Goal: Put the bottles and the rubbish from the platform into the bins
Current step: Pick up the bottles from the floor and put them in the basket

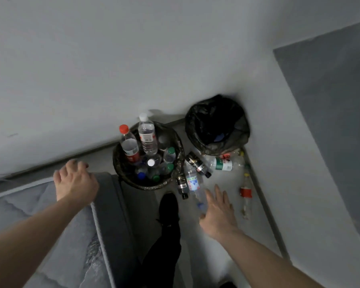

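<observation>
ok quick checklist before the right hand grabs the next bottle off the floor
1. Right hand free: ok, fingers straight, holding nothing.
2. Clear plastic bottle with blue cap within reach: ok, lying just ahead of the fingertips.
3. Left hand braced: ok, resting on the grey mattress corner.
4. Room in the bottle-filled bin: not ok, bottles stand above its rim.
5. Room in the black-bagged bin: ok, mostly empty.
6. Bottle empty: cannot tell.
</observation>
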